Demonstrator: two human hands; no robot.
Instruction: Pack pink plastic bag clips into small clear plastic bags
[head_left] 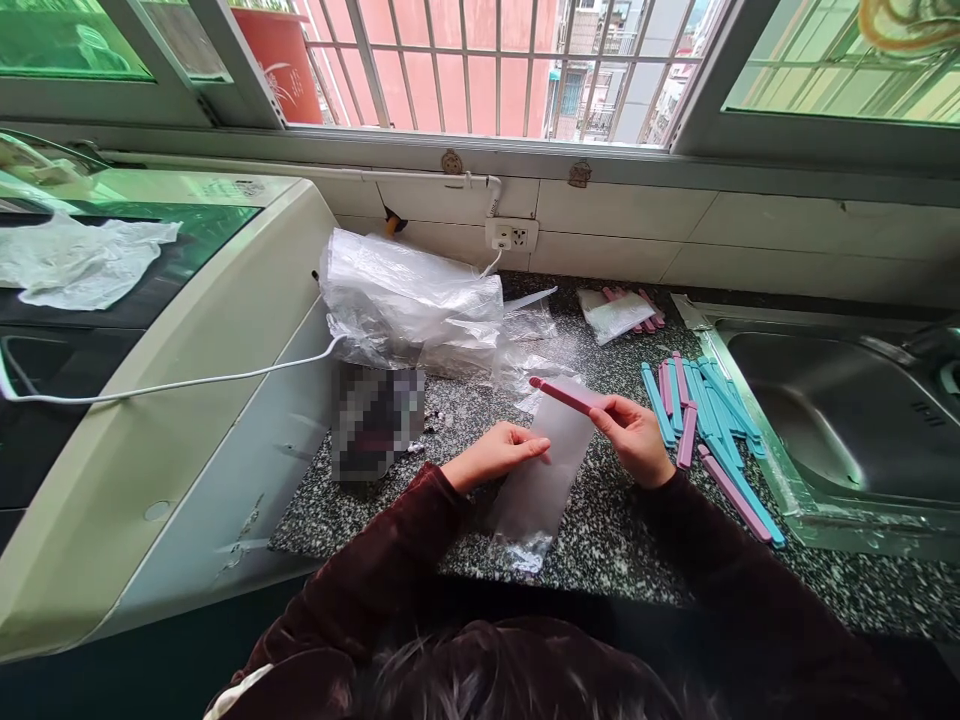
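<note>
My right hand [636, 438] pinches one end of a long, slim pink bag clip [564, 396], which points up and to the left. Below the clip, a clear frosted plastic bag [544, 480] lies on the speckled counter. Over the bag's left side is my left hand [499, 455], its fingers curled in and its thumb stretched to the right. Whatever those fingers hold, if anything, is hidden. To the right of my right hand lies a loose pile of blue clips [712, 405] and pink clips [686, 435].
A large heap of clear plastic bags [412, 290] sits behind my left hand, with a blurred-out dark item [375, 420] before it. A filled clear packet [619, 315] lies near the wall. The steel sink [780, 520] borders the right; a pale washing machine [187, 420] with a white cord stands left.
</note>
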